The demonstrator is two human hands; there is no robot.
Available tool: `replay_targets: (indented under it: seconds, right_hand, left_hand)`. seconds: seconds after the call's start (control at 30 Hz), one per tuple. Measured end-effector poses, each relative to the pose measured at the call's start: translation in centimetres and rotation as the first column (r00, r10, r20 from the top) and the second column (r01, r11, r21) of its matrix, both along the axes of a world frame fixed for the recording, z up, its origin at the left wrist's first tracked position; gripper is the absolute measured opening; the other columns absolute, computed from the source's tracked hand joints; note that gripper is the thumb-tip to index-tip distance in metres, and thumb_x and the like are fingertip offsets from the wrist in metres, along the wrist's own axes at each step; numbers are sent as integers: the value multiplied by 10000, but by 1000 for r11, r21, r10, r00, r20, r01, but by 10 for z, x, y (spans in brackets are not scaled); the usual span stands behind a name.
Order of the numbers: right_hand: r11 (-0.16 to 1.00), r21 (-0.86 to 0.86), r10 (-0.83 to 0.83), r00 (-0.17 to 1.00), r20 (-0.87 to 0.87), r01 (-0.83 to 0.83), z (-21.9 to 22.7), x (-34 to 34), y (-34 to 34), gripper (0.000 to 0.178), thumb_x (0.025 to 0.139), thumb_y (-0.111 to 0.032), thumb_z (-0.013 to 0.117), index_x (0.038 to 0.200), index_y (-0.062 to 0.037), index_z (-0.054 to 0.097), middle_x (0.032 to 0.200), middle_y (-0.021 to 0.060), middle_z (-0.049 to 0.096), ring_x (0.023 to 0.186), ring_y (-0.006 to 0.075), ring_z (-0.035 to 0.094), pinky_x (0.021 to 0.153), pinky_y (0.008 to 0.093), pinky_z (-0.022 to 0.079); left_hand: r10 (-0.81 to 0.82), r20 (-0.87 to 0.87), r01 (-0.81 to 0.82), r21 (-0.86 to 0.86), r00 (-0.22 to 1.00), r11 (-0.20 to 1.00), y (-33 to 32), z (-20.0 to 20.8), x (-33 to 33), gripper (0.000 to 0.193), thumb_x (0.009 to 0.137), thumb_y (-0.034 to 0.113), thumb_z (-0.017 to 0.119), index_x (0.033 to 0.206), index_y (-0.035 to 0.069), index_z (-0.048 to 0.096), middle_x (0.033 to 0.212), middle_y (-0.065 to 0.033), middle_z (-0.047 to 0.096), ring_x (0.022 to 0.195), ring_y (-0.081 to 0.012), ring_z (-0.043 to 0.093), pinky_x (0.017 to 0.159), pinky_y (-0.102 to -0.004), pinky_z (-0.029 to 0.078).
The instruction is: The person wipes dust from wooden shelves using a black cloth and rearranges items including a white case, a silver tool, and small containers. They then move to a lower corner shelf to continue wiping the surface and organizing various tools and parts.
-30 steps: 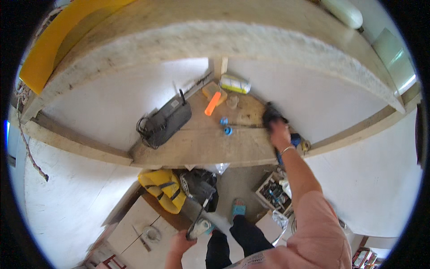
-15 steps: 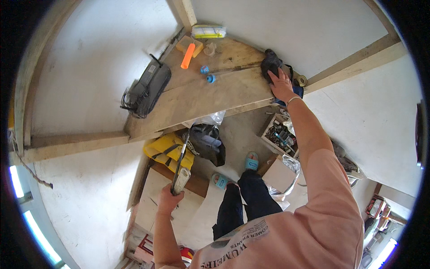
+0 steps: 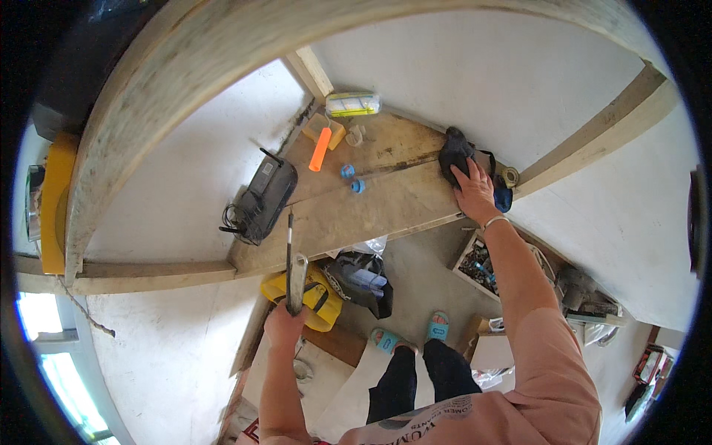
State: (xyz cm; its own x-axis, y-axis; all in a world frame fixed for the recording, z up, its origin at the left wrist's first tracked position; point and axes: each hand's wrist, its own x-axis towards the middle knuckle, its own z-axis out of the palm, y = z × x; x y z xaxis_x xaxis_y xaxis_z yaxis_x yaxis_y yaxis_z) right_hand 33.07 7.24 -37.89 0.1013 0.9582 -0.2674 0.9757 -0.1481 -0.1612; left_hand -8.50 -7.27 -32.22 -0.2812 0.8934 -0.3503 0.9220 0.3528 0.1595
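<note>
My left hand [image 3: 284, 326] is closed around a thin dark rod [image 3: 290, 241] and a pale, oblong tool with a slot-like hollow [image 3: 297, 278]. Both point up toward the wooden shelf [image 3: 334, 215]; their exact kinds cannot be made out. My right arm reaches to the shelf's right end, where my right hand [image 3: 476, 191] rests with fingers spread against a dark, bunched cloth-like item [image 3: 455, 152]. A dark blue item [image 3: 503, 196] and a roll of tape [image 3: 509, 176] lie just right of that hand.
On the shelf are a black router [image 3: 265, 196], a paint roller with an orange handle [image 3: 320, 150], a yellow sponge [image 3: 326, 130] and blue caps [image 3: 358, 185]. Below stand a yellow bag [image 3: 319, 308], a black bag [image 3: 360, 285] and a box of hardware [image 3: 477, 263].
The view has tilted upward, showing a wooden beam overhead. My left hand has raised the rod and pale tool closer to the shelf edge. My right hand stays on the dark item.
</note>
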Motion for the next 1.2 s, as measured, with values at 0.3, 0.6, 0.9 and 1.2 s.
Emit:
replay_targets:
  seconds: [0.3, 0.6, 0.9, 1.2]
  right_hand:
    - [972, 228, -54, 997, -47, 63, -19, 1, -5, 486, 765, -210, 542, 1235, -244, 423, 1339, 105, 286, 1224, 320, 275, 995, 419, 252]
    - [733, 288, 642, 767, 7, -616, -31, -65, -83, 422, 702, -126, 546, 1122, -160, 535, 1235, 95, 443, 1128, 277, 410, 886, 391, 368]
    - [599, 800, 384, 888, -253, -31, 32, -37, -35, 451, 600, 18, 558, 1046, -52, 562, 1141, 174, 475, 996, 334, 465, 875, 401, 379]
    - [894, 406, 245, 966, -87, -190, -19, -44, 53, 313, 797, -201, 471, 1088, -125, 557, 1237, 134, 401, 1140, 336, 374, 937, 405, 335]
  left_hand:
    - [-19, -252, 47, 108, 968, 993, 88, -26, 24, 380, 671, 398, 624, 820, 52, 575, 790, -126, 623, 731, -300, 603, 643, -405, 475]
    - [-22, -293, 99, 250, 956, 963, 109, -53, 27, 357, 672, 375, 627, 809, 50, 569, 780, -134, 616, 723, -294, 600, 616, -389, 475]
    - [9, -346, 141, 407, 938, 903, 99, -76, 22, 399, 662, 417, 655, 784, 58, 530, 758, -111, 578, 677, -296, 581, 580, -399, 467]
    - [29, -506, 249, 472, 862, 846, 95, -90, 29, 359, 665, 355, 669, 791, 62, 504, 761, -100, 560, 677, -291, 572, 574, -381, 465]
